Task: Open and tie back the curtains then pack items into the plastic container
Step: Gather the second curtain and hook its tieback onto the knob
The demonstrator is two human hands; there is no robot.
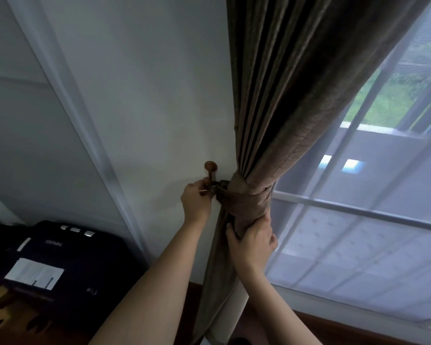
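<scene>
A brown curtain (pixel 279 100) hangs gathered at the left of the window, drawn into a bundle. A matching brown tieback band (pixel 239 201) wraps round the bundle. A wooden wall hook (pixel 210 168) with a round knob sticks out of the white wall just left of it. My left hand (pixel 195 201) pinches the end of the tieback at the stem of the hook. My right hand (pixel 253 241) grips the curtain bundle just below the band. The plastic container is not in view.
A sheer white curtain (pixel 358 220) covers the window (pixel 353 207) on the right. A dark suitcase (pixel 60 265) with a white tag lies at the lower left on a wooden surface. A white door frame (pixel 90 145) runs down the left wall.
</scene>
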